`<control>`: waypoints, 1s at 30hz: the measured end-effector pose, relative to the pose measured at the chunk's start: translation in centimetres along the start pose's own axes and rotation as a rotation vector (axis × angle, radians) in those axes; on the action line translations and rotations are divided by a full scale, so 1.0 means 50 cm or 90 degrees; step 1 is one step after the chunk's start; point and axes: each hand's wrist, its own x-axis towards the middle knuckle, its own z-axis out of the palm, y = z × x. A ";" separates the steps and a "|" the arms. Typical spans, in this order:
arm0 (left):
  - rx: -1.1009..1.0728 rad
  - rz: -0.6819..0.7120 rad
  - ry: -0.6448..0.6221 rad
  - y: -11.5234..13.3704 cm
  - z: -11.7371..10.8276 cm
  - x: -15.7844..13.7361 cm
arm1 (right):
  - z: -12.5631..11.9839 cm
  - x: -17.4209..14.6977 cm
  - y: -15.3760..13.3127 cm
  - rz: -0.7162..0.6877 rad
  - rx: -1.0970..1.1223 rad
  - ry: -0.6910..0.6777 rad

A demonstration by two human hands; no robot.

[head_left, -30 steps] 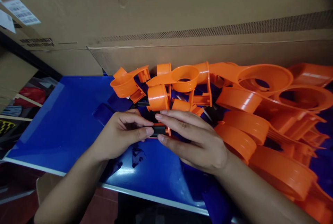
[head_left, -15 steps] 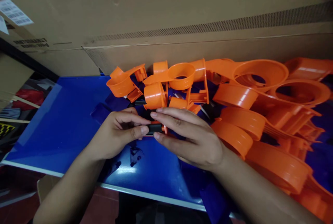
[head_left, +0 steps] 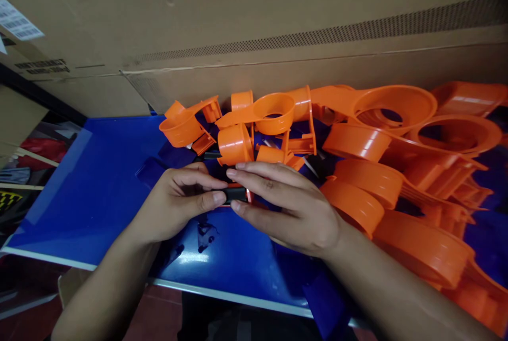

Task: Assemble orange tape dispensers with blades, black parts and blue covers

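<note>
Between my two hands is a small black roller-like piece (head_left: pixel 235 194) set against an orange plastic part (head_left: pixel 249 195); most of that part is hidden by my fingers. My left hand (head_left: pixel 180 198) pinches the black piece at its left end, with the thumb along the near side. At the other end, my right hand (head_left: pixel 286 203) closes its thumb and fingers around the orange part. Just behind the hands lie several orange tape-dispenser frames (head_left: pixel 235 144) with round hubs.
A heap of larger orange tape-dispenser frames (head_left: pixel 420 248) fills the right side of the blue table (head_left: pixel 95 187). A large cardboard box (head_left: pixel 254 18) stands like a wall behind. Dark blue pieces (head_left: pixel 327 304) lie at the front edge and near the left hand.
The view has shifted slightly, so the things appear a little further left. Both hands keep nearly the same hold on the black piece and the orange part.
</note>
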 end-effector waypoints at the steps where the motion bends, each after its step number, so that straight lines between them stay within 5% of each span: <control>1: -0.001 0.001 0.004 0.000 0.002 0.001 | 0.000 0.000 -0.002 0.002 -0.002 -0.001; 10: 0.043 0.052 0.029 -0.004 0.022 -0.001 | 0.006 0.007 -0.006 -0.009 0.011 0.009; 15: 0.095 0.099 -0.035 0.005 0.022 0.000 | 0.001 0.012 0.002 -0.091 -0.035 0.024; 22: -0.015 0.143 -0.045 -0.008 0.006 -0.004 | -0.009 -0.001 0.019 -0.185 -0.084 0.039; 26: -0.078 0.160 -0.001 -0.016 0.010 -0.002 | -0.010 -0.001 0.019 -0.185 -0.090 0.037; 30: 0.008 0.260 0.043 -0.018 0.016 0.007 | -0.009 -0.003 0.020 -0.178 -0.115 0.032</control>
